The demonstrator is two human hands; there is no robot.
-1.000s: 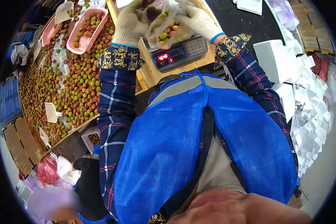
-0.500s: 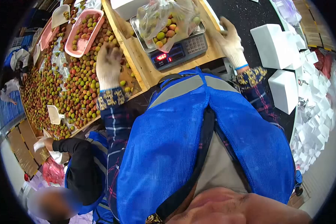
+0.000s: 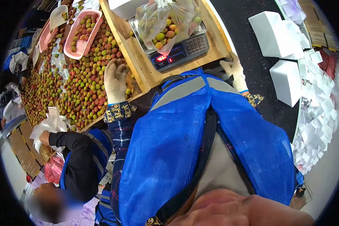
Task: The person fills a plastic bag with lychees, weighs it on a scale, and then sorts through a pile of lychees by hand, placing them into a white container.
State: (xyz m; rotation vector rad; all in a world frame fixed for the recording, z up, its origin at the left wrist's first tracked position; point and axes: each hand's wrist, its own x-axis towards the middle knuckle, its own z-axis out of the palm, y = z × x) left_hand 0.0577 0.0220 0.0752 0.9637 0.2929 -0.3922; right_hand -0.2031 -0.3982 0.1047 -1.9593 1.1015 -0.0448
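My left hand [image 3: 116, 80], in a white knit glove, is over the edge of the lychee pile [image 3: 84, 81], just left of a wooden frame [image 3: 135, 71]. Its fingers are loosely bent and apart, with no fruit visible in them. At the frame's near right corner is my right hand [image 3: 235, 73], also gloved, thumb and fingers apart and nothing seen in it. Between my hands, a digital scale [image 3: 180, 52] with lit red digits stands in the frame. A clear plastic bag [image 3: 148, 28] of lychees rests on its metal pan, away from both hands.
A pink basket [image 3: 98, 28] with lychees sits on the pile. White foam boxes [image 3: 265, 35] stand at right on a dark surface [image 3: 252, 81], beside a heap of white foam pieces [image 3: 314, 124]. At lower left, a co-worker [image 3: 79, 162] handles a clear bag [image 3: 51, 126].
My left hand has drawn back toward me over the lychees. My right hand has come down from beside the scale to the frame's near corner. The co-worker's arm and bag have moved up to the pile.
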